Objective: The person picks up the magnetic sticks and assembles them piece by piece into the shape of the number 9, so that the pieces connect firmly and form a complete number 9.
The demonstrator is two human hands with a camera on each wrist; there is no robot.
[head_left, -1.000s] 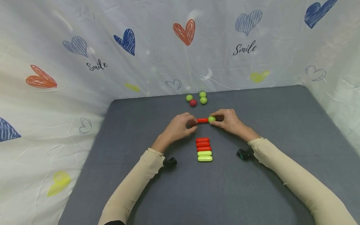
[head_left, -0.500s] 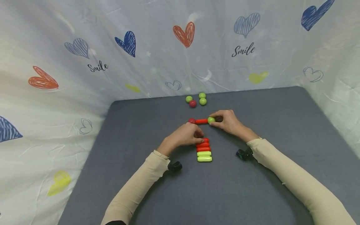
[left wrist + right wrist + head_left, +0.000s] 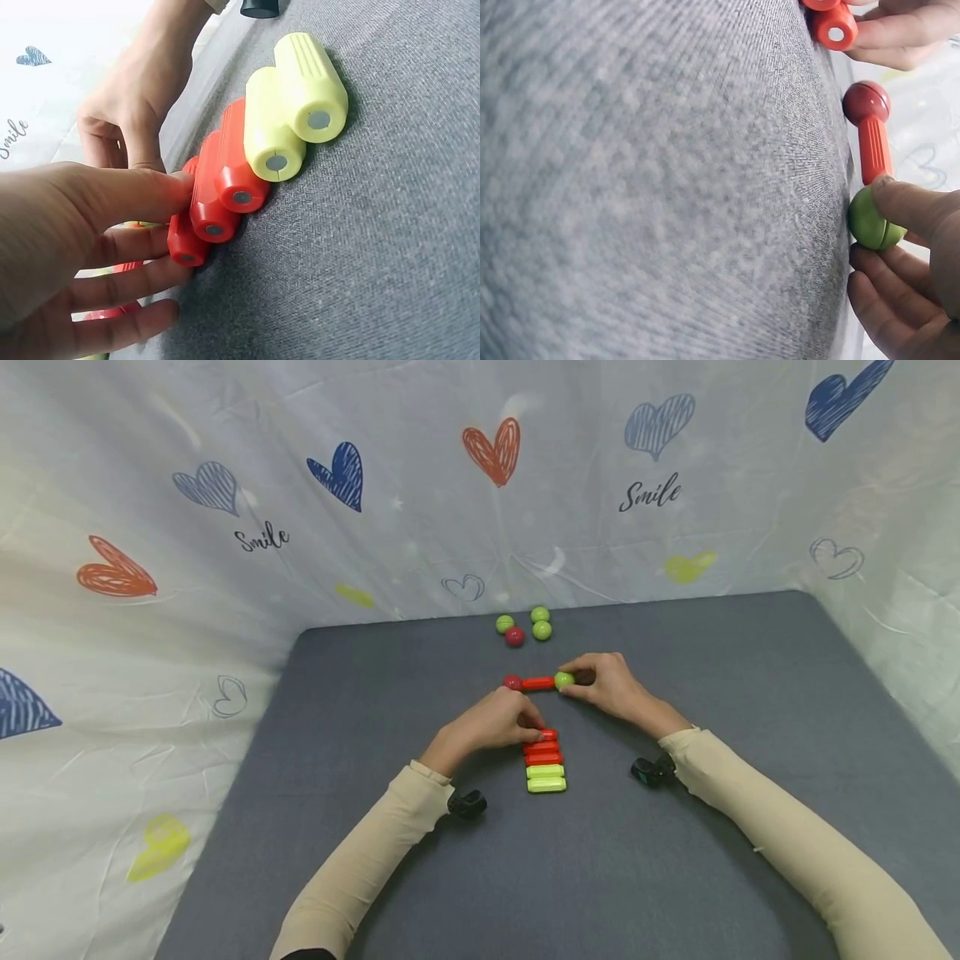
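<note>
With thumb and fingers, my left hand (image 3: 489, 720) pinches the farthest red magnetic rod (image 3: 187, 241) of a row on the table. Beside that rod lie two more red rods (image 3: 212, 199) and two yellow-green rods (image 3: 309, 94), side by side, with round metal discs in their ends. My right hand (image 3: 613, 682) pinches a green ball (image 3: 871, 219) between thumb and fingers. A red rod (image 3: 537, 683) joins this ball to a red ball (image 3: 867, 103) at its other end. In the head view, my left hand partly covers the farthest rod.
Behind the joined piece, near the table's far edge, lie several loose balls: green ones (image 3: 542, 630) and a red one (image 3: 514, 637). The grey table (image 3: 675, 877) meets a white curtain (image 3: 405, 518) printed with hearts. Each wrist wears a black camera (image 3: 467, 804).
My left hand has left the red ball end of the joined piece, come nearer to the row and taken hold of its farthest red rod. My right hand stays on the green ball.
</note>
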